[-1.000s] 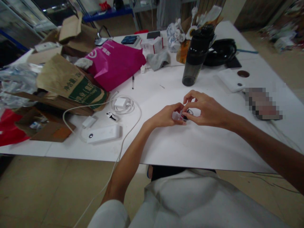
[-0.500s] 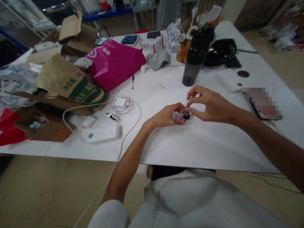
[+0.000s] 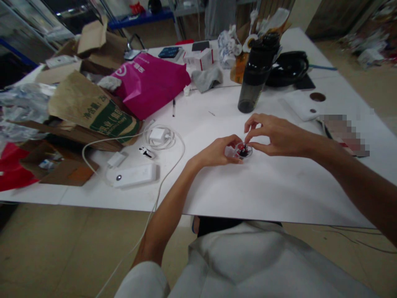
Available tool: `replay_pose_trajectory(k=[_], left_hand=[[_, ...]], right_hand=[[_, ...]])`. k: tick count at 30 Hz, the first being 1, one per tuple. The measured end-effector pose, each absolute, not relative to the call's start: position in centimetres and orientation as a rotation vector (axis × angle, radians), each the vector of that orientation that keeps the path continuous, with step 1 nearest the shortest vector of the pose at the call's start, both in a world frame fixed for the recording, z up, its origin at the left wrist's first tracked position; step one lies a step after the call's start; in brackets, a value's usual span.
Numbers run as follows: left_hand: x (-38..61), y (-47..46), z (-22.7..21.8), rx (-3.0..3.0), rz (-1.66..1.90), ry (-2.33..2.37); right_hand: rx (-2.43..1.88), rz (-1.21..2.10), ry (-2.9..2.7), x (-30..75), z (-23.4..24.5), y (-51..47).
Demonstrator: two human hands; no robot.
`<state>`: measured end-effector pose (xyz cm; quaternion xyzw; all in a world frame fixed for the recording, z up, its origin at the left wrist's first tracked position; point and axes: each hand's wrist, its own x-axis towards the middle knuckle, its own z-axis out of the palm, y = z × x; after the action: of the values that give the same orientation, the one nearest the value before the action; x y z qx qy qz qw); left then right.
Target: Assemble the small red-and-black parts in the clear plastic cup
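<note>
Above the white table point(image 3: 217, 194), my left hand point(image 3: 214, 152) is closed around a small clear plastic container point(image 3: 249, 155), tilted so its round opening faces me. Small black and red pieces point(image 3: 243, 150) lie inside; what they are is too small to tell. A translucent flap or lid point(image 3: 230, 151) sticks out at the container's left. My right hand point(image 3: 273, 134) is over the opening's upper right edge, thumb and forefinger pinched together. Anything between those fingertips is too small to make out.
A dark bottle point(image 3: 249, 87) stands behind my hands. To the left lie a white power bank point(image 3: 136, 175), a coiled cable with charger point(image 3: 158, 135), a pink bag point(image 3: 151, 82) and cardboard boxes point(image 3: 68, 165). A phone point(image 3: 349, 134), partly blurred out, lies right.
My right hand and forearm have shifted slightly, with the fingertips staying by the container's opening. My left hand and the container have hardly moved.
</note>
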<state>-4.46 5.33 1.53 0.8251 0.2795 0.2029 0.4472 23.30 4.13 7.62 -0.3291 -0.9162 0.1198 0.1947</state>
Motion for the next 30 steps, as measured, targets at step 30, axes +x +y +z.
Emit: replay_pose_trajectory(k=[30], left_hand=[[-4.33,4.89,2.25,2.036,0.501,0.719]], right_hand=[[-0.891,0.372,-2.646,22.6,7.57,5.06]])
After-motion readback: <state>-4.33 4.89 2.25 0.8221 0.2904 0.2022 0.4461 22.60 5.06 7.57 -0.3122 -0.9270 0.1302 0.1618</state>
